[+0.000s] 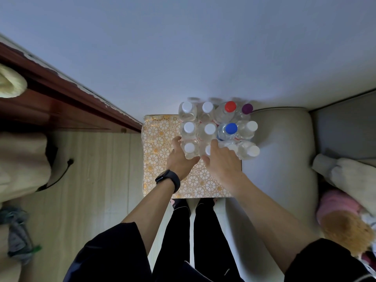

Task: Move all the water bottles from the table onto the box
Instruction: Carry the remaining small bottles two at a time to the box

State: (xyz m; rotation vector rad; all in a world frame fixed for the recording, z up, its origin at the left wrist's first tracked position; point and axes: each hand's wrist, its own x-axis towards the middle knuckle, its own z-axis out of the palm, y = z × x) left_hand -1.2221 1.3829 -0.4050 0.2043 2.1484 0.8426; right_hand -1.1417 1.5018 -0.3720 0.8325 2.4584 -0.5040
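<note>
Several clear water bottles stand upright and packed together on the far right part of a surface covered in gold floral-patterned paper (160, 139). Most have white caps; one has a red cap (230, 106), one a purple cap (247, 108), one a blue cap (231, 128). My left hand (179, 159), with a black watch on the wrist, wraps around the nearest left white-capped bottle (189, 148). Beside it, my right hand (220, 161) curls over the neighbouring white-capped bottle (208, 150), partly hiding it.
A beige padded armrest (280, 143) touches the patterned surface on the right. A dark wooden furniture edge (67, 94) runs along the left above a pale wood floor (97, 169). A stuffed toy (343, 226) lies at the right. My legs stand just below the patterned surface.
</note>
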